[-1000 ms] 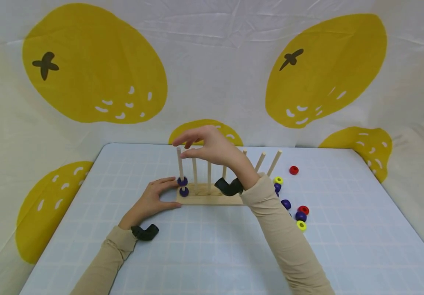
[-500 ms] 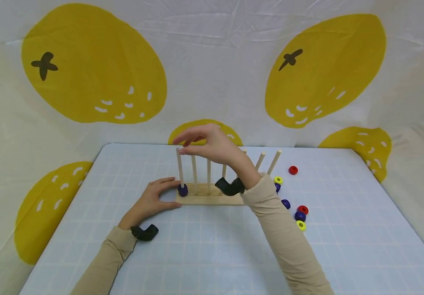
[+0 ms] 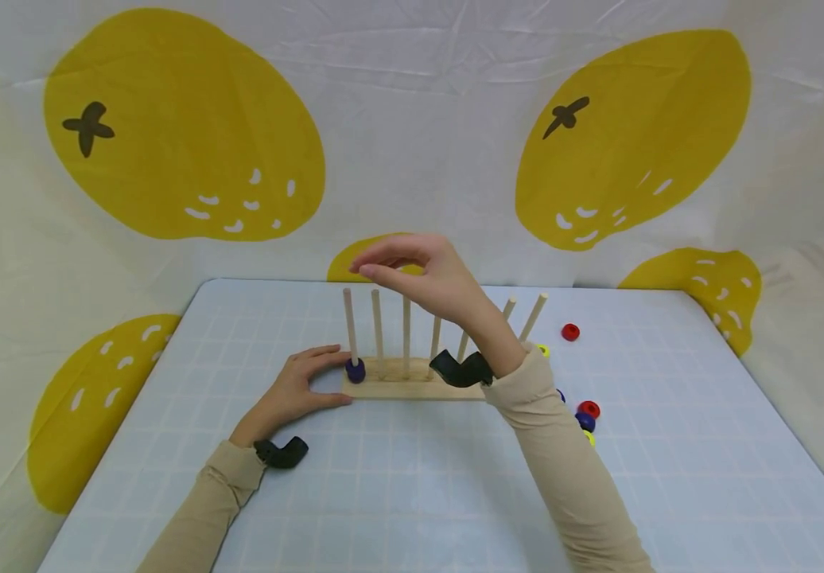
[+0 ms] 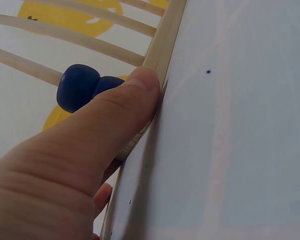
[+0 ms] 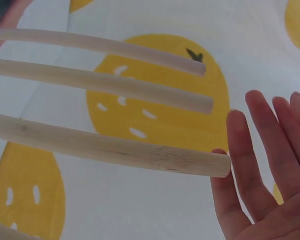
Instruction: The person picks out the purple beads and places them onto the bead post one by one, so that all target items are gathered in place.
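Observation:
A wooden peg stand (image 3: 412, 390) with several upright pegs sits on the table. Two dark blue beads (image 4: 78, 89) are stacked at the bottom of its leftmost peg (image 3: 351, 326). My left hand (image 3: 301, 386) grips the stand's left end; in the left wrist view the thumb presses the base's edge beside the beads, with the other fingers mostly hidden behind. Above the pegs, right of the leftmost one, my right hand (image 3: 426, 274) hovers with relaxed fingers and nothing in them. The right wrist view shows its fingers close to the peg tops (image 5: 220, 165).
Loose beads lie to the right of the stand, partly hidden by the right forearm: a red bead (image 3: 571, 333) farther back, and another red bead (image 3: 588, 410), a blue bead (image 3: 584, 422) and a yellow bead (image 3: 589, 438) nearer. A lemon-print cloth (image 3: 419, 119) hangs behind the table.
The upper blue bead has slid down the leftmost peg onto the lower one. My right hand has drawn away from that peg's top, to the right. The left hand has stayed put.

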A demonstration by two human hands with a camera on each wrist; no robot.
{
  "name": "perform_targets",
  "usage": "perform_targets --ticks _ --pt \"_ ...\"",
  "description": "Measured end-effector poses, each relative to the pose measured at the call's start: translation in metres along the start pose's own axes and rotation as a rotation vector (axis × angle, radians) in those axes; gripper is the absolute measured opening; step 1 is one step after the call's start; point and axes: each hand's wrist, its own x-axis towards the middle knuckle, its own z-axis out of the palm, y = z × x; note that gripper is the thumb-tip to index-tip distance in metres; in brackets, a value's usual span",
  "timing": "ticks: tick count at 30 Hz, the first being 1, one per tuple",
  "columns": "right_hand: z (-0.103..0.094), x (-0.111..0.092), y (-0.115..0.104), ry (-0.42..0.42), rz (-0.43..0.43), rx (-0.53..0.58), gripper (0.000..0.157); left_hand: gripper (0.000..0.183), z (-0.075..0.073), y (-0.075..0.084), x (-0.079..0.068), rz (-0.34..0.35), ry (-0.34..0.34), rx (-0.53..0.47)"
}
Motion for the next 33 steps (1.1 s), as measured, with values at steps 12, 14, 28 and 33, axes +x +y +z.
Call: perform_targets --ticks 12,14,28,33 --pt "-0.010 -0.023 -0.010 0.034 -0.071 -0.013 0.016 0.071 0.000 -0.003 -0.002 0.009 0.007 0.000" --pt "-0.013 -0.028 -0.011 0.040 -0.082 -0.010 0.018 0.071 0.000 -0.003 -0.002 0.003 0.002 0.000" --pt "-0.037 -0.070 -0.024 0.126 -0.078 -0.006 0.022 0.070 0.001 -0.001 -0.001 0.000 -0.001 0.003" --pt "-0.048 -0.084 -0.028 0.159 -0.093 -0.008 0.024 0.070 0.001 -0.001 0.000 -0.004 0.000 0.004"
